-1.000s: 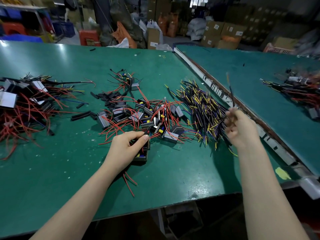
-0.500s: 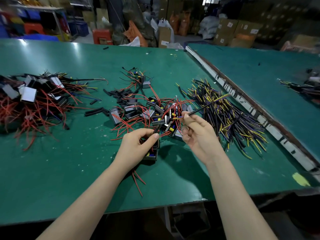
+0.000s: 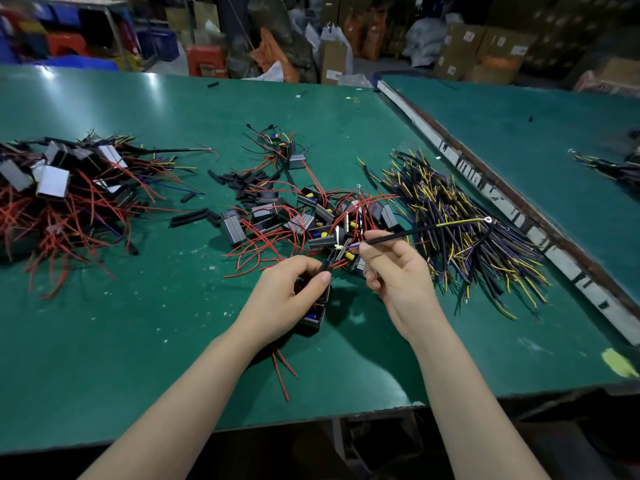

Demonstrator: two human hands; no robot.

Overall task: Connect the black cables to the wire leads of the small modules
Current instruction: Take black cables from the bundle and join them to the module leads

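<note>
My left hand (image 3: 284, 296) grips a small black module (image 3: 315, 315) just above the green table, with red leads hanging from under the wrist. My right hand (image 3: 394, 271) pinches a black cable (image 3: 415, 232) near its inner end; the cable runs up and right to a yellow wire with a ring terminal. The cable's short blue and yellow tips meet the module's leads between both hands. A heap of loose modules with red leads (image 3: 311, 220) lies just beyond my hands. A pile of black cables (image 3: 460, 230) lies to the right.
A larger heap of modules with red wires (image 3: 62, 195) covers the table's left side. Short black sleeve pieces (image 3: 239, 181) lie scattered at the centre. A second green table (image 3: 540, 140) adjoins on the right behind a metal edge rail (image 3: 485, 188). Cardboard boxes and crates stand beyond.
My right hand lifted one black cable off the right pile and carried it left to the module in my left hand. My left hand kept its grip on the module.
</note>
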